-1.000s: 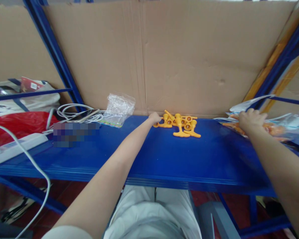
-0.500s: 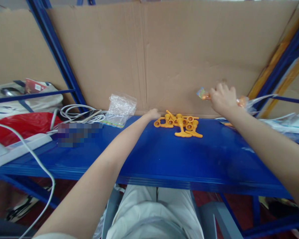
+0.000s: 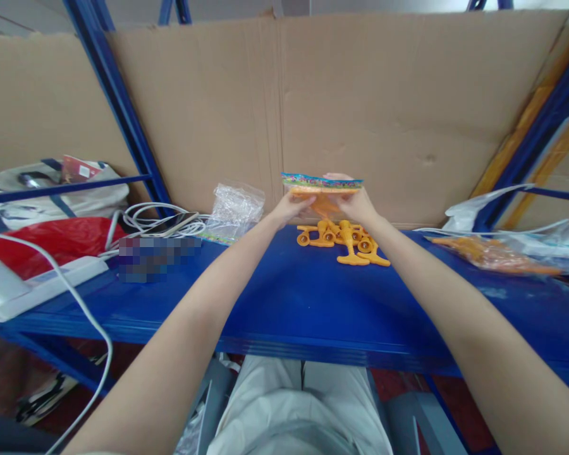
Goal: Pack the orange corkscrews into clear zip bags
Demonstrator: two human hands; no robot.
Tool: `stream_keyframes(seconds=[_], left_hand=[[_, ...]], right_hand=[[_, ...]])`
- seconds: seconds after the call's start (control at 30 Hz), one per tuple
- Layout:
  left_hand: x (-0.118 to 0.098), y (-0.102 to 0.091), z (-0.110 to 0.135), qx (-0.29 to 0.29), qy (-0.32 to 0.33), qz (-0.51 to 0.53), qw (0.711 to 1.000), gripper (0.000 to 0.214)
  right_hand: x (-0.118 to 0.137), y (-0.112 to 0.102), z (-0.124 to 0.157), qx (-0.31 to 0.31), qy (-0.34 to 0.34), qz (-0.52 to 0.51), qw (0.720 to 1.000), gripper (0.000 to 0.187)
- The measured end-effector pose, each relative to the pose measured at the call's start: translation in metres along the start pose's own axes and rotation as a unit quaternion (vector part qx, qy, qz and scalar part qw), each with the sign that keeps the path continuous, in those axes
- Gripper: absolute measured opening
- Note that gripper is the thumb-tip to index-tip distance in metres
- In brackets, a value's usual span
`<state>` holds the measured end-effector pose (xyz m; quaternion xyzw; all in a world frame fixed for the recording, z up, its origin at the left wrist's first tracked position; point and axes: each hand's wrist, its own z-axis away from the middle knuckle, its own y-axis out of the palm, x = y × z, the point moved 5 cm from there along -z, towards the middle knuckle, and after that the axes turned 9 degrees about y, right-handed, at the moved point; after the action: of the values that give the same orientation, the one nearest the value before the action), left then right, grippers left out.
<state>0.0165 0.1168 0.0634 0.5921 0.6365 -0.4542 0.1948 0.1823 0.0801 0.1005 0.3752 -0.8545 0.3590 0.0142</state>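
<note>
Both my hands hold one small packet (image 3: 321, 184) with a colourful header strip, raised above the blue shelf (image 3: 284, 297). My left hand (image 3: 290, 205) pinches its left end. My right hand (image 3: 353, 201) grips its right end. Orange plastic shows inside the packet. Directly below it lies a pile of several loose orange plastic toy pieces (image 3: 344, 238) against the cardboard back wall.
A crumpled clear bag (image 3: 233, 206) and coiled white cables (image 3: 156, 218) lie at the left. A white power strip (image 3: 38, 281) and red bag (image 3: 42, 237) sit further left. More packets in clear plastic (image 3: 495, 253) lie at the right. Blue rack posts frame the cardboard.
My right hand lifted a packet from the pile at the right and carried it left to the middle. My left hand rose from the orange pieces and took hold of the packet's other end.
</note>
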Motion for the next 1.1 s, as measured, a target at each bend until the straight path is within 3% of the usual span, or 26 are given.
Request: stream_keyframes(seconds=[0.13,0.27,0.4,0.57,0.73,0.83,0.93,1.03,1.1], left_hand=[[0.005,-0.005,0.006,0.016,-0.001,0.058,0.998,0.049],[0.004,0.002,0.014,0.045,-0.023,0.082,0.995,0.046],[-0.002,0.013,0.015,0.044,-0.011,0.106,0.993,0.038],[-0.003,0.027,0.012,0.048,-0.031,0.085,0.995,0.036],[0.002,0.029,0.006,0.066,-0.078,-0.006,0.995,0.040],[-0.001,0.026,0.001,0.051,-0.081,-0.028,0.995,0.040],[-0.007,0.027,-0.002,0.020,-0.081,-0.017,0.996,0.036],[-0.014,0.031,-0.001,-0.024,-0.069,0.012,0.997,0.036],[-0.017,0.035,0.000,-0.024,-0.080,0.024,0.996,0.040]], right_hand=[[-0.018,0.014,0.010,0.005,0.053,0.014,0.999,0.050],[-0.038,0.011,0.016,-0.003,0.127,0.059,0.990,0.052],[-0.055,0.008,0.022,0.034,0.196,-0.030,0.980,0.040],[-0.069,-0.002,0.035,0.070,0.313,-0.160,0.934,0.034],[-0.065,-0.019,0.047,0.073,0.383,-0.234,0.891,0.013],[-0.060,-0.023,0.050,0.087,0.412,-0.286,0.860,0.013],[-0.057,-0.027,0.045,0.055,0.419,-0.311,0.851,0.017],[-0.055,-0.034,0.036,-0.019,0.414,-0.284,0.865,0.021],[-0.052,-0.037,0.029,-0.068,0.405,-0.268,0.871,0.023]])
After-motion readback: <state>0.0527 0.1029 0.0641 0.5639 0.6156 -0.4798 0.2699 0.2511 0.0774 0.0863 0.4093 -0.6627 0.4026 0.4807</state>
